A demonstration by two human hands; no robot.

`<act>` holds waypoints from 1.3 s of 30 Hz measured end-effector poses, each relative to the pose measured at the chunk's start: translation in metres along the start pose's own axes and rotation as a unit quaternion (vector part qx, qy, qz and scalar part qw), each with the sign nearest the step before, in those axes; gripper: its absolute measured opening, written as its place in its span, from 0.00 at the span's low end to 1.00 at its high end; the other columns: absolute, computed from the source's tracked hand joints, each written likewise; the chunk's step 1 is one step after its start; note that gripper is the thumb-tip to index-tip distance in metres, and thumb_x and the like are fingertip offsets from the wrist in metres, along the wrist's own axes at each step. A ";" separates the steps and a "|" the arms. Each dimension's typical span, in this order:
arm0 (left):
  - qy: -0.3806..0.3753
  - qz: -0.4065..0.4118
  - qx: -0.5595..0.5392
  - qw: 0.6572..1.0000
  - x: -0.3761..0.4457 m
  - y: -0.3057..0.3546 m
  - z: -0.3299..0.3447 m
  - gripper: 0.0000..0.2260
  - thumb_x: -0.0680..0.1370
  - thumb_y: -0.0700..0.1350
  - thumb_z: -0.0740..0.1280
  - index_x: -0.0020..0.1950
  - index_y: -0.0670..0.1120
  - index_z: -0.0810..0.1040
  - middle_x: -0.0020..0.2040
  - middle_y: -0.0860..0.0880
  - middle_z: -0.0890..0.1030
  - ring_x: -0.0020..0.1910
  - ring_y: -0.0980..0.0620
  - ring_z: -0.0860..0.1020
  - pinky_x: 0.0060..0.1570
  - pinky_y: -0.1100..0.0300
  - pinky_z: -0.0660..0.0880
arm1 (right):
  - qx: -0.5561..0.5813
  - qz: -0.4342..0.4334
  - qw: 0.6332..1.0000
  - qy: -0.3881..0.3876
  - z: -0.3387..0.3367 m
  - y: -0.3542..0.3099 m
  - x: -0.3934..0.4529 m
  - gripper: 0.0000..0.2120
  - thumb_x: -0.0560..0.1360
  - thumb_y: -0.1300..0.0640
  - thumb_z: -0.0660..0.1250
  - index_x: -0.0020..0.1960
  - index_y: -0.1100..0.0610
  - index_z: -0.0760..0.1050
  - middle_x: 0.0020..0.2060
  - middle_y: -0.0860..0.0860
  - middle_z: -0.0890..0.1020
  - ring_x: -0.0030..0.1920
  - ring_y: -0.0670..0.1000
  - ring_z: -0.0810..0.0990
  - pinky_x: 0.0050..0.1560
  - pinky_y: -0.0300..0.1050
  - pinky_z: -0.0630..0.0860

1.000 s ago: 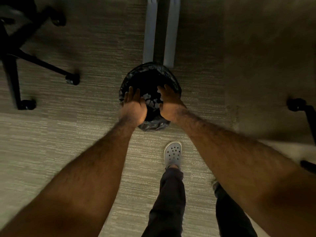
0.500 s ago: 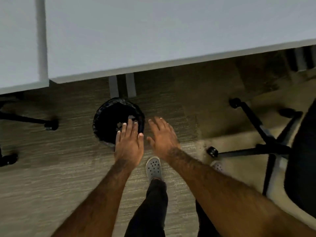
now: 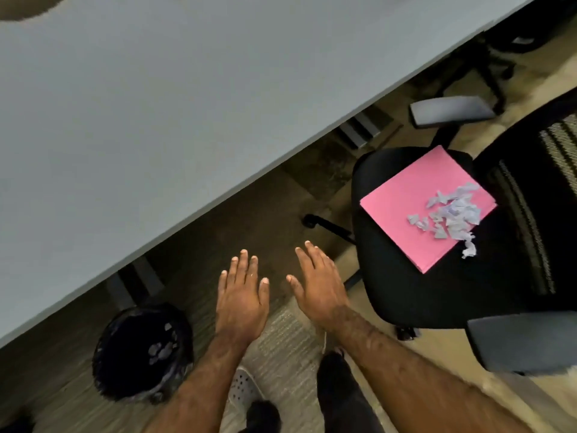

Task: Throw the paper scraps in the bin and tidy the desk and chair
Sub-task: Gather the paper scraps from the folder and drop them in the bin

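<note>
A black-lined bin [image 3: 125, 379] stands on the carpet at the lower left with several white scraps [image 3: 160, 350] inside. A black office chair [image 3: 406, 285] at the right carries a pink sheet [image 3: 402, 207] on its seat. A heap of white paper scraps [image 3: 449, 215] lies on that sheet. My left hand [image 3: 242, 296] and my right hand [image 3: 318, 281] hover flat and empty, fingers apart, between the bin and the chair. The grey desk [image 3: 156, 120] fills the upper left.
The chair's grey armrests [image 3: 449, 110] [image 3: 524, 342] flank the seat, and its mesh back is at the far right. Desk legs [image 3: 359, 129] stand under the desk edge. Another chair base [image 3: 496, 64] is at the upper right. My shoe [image 3: 243, 385] is on the carpet by the bin.
My hands have left the bin, empty, and moved right toward the chair. My view has swung up and right, bringing the desk, the chair and the pink sheet with scraps into sight.
</note>
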State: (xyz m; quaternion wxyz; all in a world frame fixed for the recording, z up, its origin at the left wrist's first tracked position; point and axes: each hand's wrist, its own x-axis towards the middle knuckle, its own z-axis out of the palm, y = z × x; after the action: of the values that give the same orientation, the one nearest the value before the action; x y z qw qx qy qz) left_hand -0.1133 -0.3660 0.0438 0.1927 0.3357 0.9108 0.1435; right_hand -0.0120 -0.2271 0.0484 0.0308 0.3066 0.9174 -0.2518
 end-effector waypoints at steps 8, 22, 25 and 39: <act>-0.042 0.141 0.044 0.988 0.050 0.126 0.011 0.28 0.81 0.55 0.55 0.78 0.46 0.54 0.80 0.47 0.51 0.78 0.49 0.50 0.76 0.49 0.48 | 0.036 0.148 0.981 0.122 -0.091 0.111 -0.007 0.30 0.79 0.43 0.59 0.76 0.56 0.59 0.76 0.56 0.60 0.75 0.55 0.58 0.74 0.53 0.58; -0.131 0.234 0.057 0.962 0.151 0.284 0.135 0.42 0.74 0.65 0.63 0.79 0.47 0.48 0.80 0.46 0.50 0.77 0.46 0.52 0.75 0.51 0.51 | 0.141 0.464 0.857 0.174 -0.116 0.333 0.013 0.50 0.63 0.24 0.62 0.75 0.50 0.51 0.75 0.55 0.58 0.72 0.59 0.62 0.62 0.62 0.72; -0.116 0.243 0.077 0.960 0.173 0.310 0.164 0.47 0.70 0.71 0.61 0.78 0.48 0.46 0.79 0.43 0.51 0.77 0.43 0.53 0.73 0.51 0.49 | 0.117 0.477 0.854 0.171 -0.109 0.359 0.031 0.54 0.60 0.19 0.56 0.75 0.47 0.48 0.75 0.54 0.57 0.71 0.61 0.63 0.56 0.62 0.74; -0.057 0.441 0.093 0.891 0.243 0.362 0.224 0.27 0.77 0.56 0.59 0.71 0.42 0.68 0.64 0.40 0.74 0.62 0.42 0.71 0.63 0.47 0.66 | -0.046 0.180 0.964 0.190 -0.099 0.432 0.067 0.28 0.68 0.46 0.69 0.64 0.56 0.73 0.65 0.59 0.73 0.59 0.62 0.73 0.51 0.58 0.76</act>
State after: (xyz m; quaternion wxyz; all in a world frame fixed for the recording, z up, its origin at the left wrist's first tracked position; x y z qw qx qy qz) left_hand 0.0182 0.0915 -0.0749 0.1292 0.7266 0.6659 0.1094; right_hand 0.1930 0.1532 -0.0714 -0.0856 0.5077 0.8463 -0.1369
